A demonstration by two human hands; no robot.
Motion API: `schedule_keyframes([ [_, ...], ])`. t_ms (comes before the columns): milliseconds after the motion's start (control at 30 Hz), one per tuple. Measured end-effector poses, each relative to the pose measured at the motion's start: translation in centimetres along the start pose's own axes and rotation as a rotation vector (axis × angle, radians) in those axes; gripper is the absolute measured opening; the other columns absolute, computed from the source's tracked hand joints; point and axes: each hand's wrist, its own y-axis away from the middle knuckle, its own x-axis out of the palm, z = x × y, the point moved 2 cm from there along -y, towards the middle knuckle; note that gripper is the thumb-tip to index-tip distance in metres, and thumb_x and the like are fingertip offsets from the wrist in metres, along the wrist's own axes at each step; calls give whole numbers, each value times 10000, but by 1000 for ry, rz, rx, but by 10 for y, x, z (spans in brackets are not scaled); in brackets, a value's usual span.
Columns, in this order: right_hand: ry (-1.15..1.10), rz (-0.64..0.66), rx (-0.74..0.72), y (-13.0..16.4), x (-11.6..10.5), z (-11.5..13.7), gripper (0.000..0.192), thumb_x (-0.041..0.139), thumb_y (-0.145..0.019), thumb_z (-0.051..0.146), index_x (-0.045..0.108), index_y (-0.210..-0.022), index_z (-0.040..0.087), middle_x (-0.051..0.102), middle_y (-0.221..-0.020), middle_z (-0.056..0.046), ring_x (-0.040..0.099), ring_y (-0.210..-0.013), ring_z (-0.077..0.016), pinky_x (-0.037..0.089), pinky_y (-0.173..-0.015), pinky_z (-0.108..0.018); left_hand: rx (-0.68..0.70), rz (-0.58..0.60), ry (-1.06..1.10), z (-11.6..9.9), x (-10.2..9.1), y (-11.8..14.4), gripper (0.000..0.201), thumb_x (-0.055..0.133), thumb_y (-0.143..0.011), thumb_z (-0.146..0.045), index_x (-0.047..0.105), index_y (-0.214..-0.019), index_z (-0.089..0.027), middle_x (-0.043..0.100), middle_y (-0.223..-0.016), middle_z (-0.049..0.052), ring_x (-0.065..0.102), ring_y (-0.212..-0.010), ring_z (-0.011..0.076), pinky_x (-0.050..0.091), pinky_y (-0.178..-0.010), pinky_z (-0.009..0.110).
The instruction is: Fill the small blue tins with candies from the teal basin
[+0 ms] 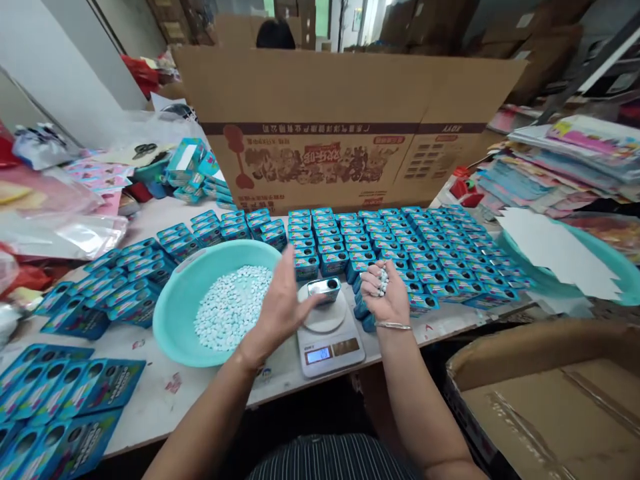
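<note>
My right hand [393, 300] is cupped palm-up around a small heap of pale blue-white candies [383, 283], just right of a white digital scale [331, 357]. On the scale's round plate stands a small metal tin [324, 288] with a dark opening on top. My left hand [280, 300] is open and slightly blurred, between the scale and a turquoise basin [173, 313]. Its fingers are stretched out, and its thumb points towards the tin; whether it touches the tin I cannot tell. Many loose candies [230, 310] lie in the basin.
Rows of blue boxes [350, 240] with round holes fill the table behind the scale; more boxes [80, 393] stand at left. A large cardboard carton [325, 93] rises at the back. An open carton [550, 413] sits at lower right, below stacked plastic packaging [560, 167].
</note>
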Motion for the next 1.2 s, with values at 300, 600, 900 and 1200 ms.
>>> schedule_keyframes([
  [300,44,-37,36,-23,15,-12,257,528,-946,335,461,-731,212,386,-559,76,347,-416,-60,292,-337,-136,-287,-543,355,4,-82,45,665,739,-780,-273,462,-1384,-299,587,-1299,68,579,-1204,239,498,-1004,401],
  [600,160,-72,-68,-26,32,-25,324,497,-958,434,476,-725,209,378,-537,84,310,-371,-47,259,-308,-139,-320,-264,446,8,-32,43,555,686,-832,-327,485,-1343,-247,613,-1282,95,596,-1185,236,526,-975,408],
  [900,239,-72,-107,-33,33,-25,323,576,-914,453,466,-724,216,370,-528,93,302,-368,-43,263,-310,-132,-144,-91,278,5,17,22,564,652,-853,-336,443,-1369,-241,569,-1337,118,528,-1252,266,441,-1056,476],
  [1200,337,-71,-245,-37,36,-44,387,636,-846,541,498,-724,200,410,-542,83,365,-422,-43,322,-371,-141,-160,155,41,4,67,-7,533,710,-784,-295,543,-1282,-205,612,-1264,108,506,-1209,306,327,-1085,529],
])
